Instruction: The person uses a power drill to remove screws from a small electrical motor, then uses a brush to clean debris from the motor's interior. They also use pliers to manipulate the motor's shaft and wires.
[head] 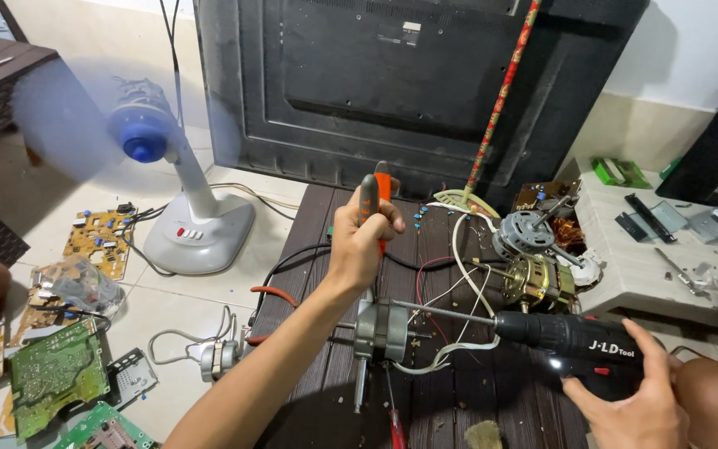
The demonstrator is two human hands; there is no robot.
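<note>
While the left hand (pixel 365 234) is closed around a grey-and-orange screwdriver (pixel 371 199) just above the grey metal fan motor (pixel 381 331), the right hand (pixel 629 391) grips a black cordless drill (pixel 571 339) whose long bit reaches leftward into that motor, so the step looks like driving a screw and next calls for steady alignment.

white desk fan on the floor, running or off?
Running. The white desk fan shows its blades only as a wide translucent blur around the blue hub, while its stand and base look sharp.
</note>
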